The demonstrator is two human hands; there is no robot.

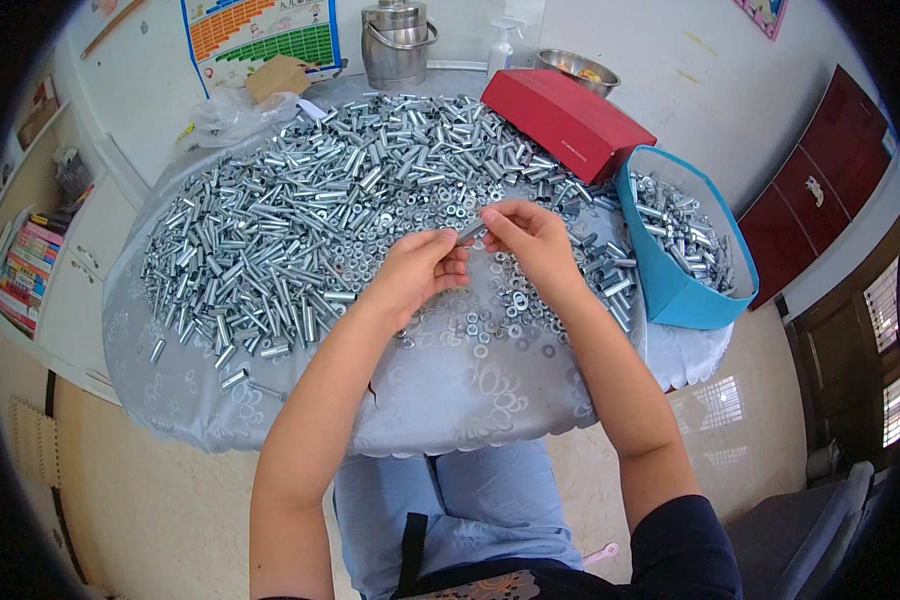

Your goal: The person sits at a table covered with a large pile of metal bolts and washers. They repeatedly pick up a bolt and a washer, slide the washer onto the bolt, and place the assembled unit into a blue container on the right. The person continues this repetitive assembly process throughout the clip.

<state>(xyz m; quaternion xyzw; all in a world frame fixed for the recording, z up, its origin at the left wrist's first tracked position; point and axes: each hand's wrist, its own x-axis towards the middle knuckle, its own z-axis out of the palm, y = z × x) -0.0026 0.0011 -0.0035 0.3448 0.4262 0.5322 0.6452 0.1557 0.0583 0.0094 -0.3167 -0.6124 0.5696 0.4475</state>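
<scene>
Above the near middle of the pile, my left hand (pixel 418 272) and my right hand (pixel 532 242) meet at their fingertips. Between them is a short, grey metal sleeve (pixel 471 232), pinched at one end by each hand. Whether a bolt sits inside it is too small to make out. Loose washers and nuts (pixel 515 300) lie on the table below my hands. A wide heap of shiny metal tubes and bolts (pixel 260 240) spreads to the left and behind them.
A blue fabric bin (pixel 682 285) full of metal fasteners stands at the right. Behind it lies a red box (pixel 570 120). At the back are a metal pail (pixel 395 50), a spray bottle (pixel 502 45), a steel bowl (pixel 605 82) and a plastic bag (pixel 235 118). A silvery cloth (pixel 440 405) covers the table.
</scene>
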